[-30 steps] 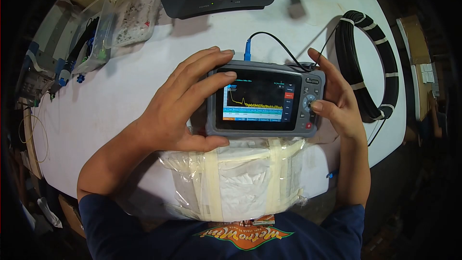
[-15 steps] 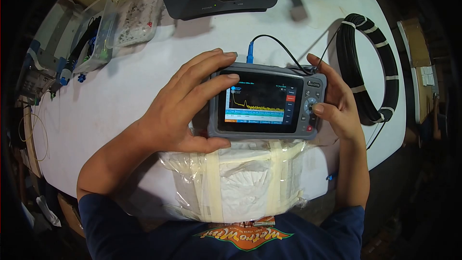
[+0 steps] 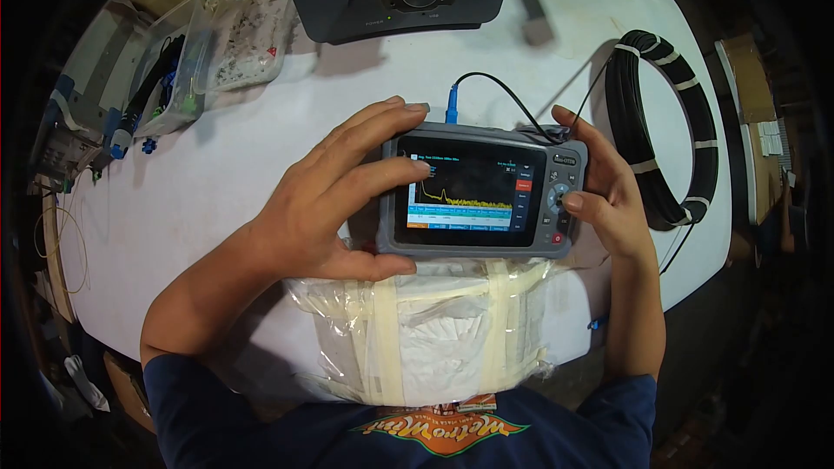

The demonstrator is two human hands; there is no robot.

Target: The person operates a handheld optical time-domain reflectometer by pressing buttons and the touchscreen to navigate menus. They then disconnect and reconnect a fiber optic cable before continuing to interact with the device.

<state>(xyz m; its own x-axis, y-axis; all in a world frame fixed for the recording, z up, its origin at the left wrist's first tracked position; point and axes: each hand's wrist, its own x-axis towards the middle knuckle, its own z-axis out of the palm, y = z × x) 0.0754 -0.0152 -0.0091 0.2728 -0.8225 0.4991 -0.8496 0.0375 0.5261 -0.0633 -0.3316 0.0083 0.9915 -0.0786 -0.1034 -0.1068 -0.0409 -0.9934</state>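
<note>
The handheld OTDR tester (image 3: 482,194) lay on the white table (image 3: 217,165), above a taped plastic bundle (image 3: 434,330). A trace was already displayed. The left hand (image 3: 326,200) gripped its left side; the right hand (image 3: 604,187) held the right, thumb on the keypad. A coiled black cable (image 3: 665,122) lay nearby.

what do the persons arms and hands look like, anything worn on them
Both hands, left hand and right hand, are bare: no gloves, rings or watch show. The forearms are bare too. Short dark blue sleeves of a T-shirt with an orange and green chest print end above the elbows.
</note>
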